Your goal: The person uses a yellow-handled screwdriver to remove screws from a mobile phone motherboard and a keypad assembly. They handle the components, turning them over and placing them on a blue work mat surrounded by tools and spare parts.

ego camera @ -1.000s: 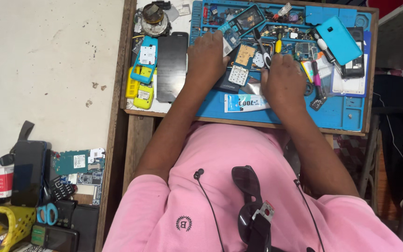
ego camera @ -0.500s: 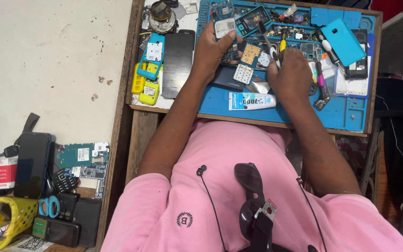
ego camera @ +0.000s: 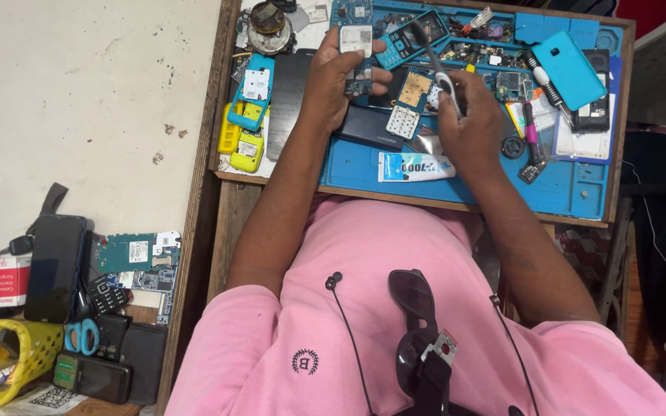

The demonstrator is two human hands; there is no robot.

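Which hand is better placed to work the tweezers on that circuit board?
Right, probably. The right hand already grips the tweezers, tips aimed toward the circuit board, while the left hand is occupied holding that board above the blue mat.

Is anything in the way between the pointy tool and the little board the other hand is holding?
Nothing visible blocks it. The left hand holds the small circuit board up, and the right hand holds the tweezers beside it, with only open space above the blue mat between them.
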